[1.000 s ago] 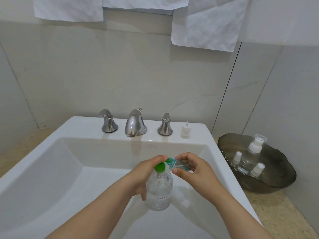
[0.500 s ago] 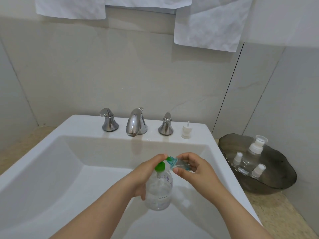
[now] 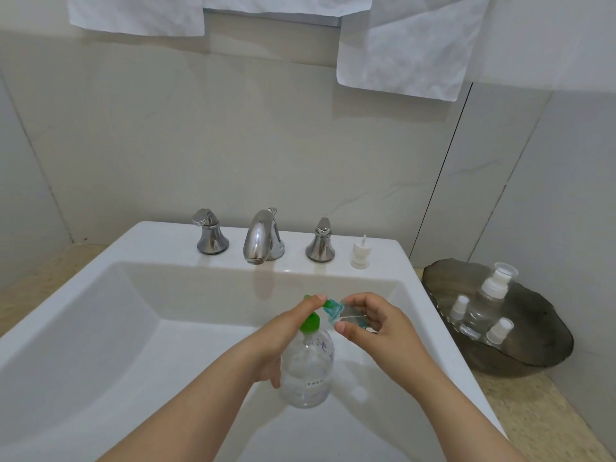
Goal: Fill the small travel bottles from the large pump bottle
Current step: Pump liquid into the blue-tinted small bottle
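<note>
Pump bottle [image 3: 306, 375] pressed by straight-fingered left hand [image 3: 283, 331]; right hand [image 3: 376, 325] pinches travel bottle [image 3: 350, 316].

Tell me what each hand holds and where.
Right hand pinches the small travel bottle by its body; left hand presses the green head of the large pump bottle.

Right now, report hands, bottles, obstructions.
Left hand on large pump bottle, fingers over green head. Right hand pinching small travel bottle, mouth at nozzle. Nothing between them.
</note>
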`<state>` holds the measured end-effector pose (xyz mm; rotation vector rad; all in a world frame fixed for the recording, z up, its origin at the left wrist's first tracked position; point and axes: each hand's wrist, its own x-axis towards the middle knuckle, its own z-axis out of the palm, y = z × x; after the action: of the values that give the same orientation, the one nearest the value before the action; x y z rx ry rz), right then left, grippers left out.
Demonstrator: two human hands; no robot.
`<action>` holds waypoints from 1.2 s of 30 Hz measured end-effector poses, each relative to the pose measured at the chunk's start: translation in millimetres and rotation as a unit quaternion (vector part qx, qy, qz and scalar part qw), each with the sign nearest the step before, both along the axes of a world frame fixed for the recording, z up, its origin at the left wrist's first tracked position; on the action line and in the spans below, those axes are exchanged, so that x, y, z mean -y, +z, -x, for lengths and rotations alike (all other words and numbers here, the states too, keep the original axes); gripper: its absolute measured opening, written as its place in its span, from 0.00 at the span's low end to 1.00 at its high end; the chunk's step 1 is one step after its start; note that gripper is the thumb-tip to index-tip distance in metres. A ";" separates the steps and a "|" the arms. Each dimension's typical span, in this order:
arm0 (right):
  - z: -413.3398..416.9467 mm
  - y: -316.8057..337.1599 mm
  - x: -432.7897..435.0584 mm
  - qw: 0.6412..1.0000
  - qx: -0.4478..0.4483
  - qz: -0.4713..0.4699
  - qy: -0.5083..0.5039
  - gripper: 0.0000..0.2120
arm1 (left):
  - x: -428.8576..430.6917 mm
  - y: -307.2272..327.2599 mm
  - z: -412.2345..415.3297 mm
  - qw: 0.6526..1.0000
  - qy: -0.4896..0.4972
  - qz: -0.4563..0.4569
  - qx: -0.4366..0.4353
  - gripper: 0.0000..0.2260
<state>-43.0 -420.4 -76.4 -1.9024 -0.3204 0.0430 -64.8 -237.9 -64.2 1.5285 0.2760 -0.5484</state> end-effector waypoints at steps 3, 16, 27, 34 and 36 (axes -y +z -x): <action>0.1 0.0 -0.3 1.000 -0.002 0.000 0.001 0.12 | 0.8 0.6 -1.8 1.000 0.019 -0.011 0.005 0.42; 0.3 -0.7 0.0 0.999 -0.001 0.040 -0.002 0.12 | 0.0 -6.2 -7.5 0.998 0.056 -0.020 0.006 0.34; 1.2 1.0 0.3 1.000 -0.002 0.026 -0.006 0.12 | 2.1 -9.2 -6.9 0.999 0.039 -0.021 -0.010 0.45; 0.9 2.5 -0.4 1.000 0.004 0.025 -0.011 0.12 | 2.1 -7.2 -4.8 1.000 0.020 -0.013 -0.006 0.48; 0.8 2.1 -0.3 1.000 0.001 0.022 -0.011 0.12 | 2.0 -7.1 -5.1 1.000 0.021 -0.016 -0.004 0.48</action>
<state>-43.8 -420.1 -74.4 -1.9489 -0.3019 0.0325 -59.7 -239.9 -71.3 1.5476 0.3233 -0.5198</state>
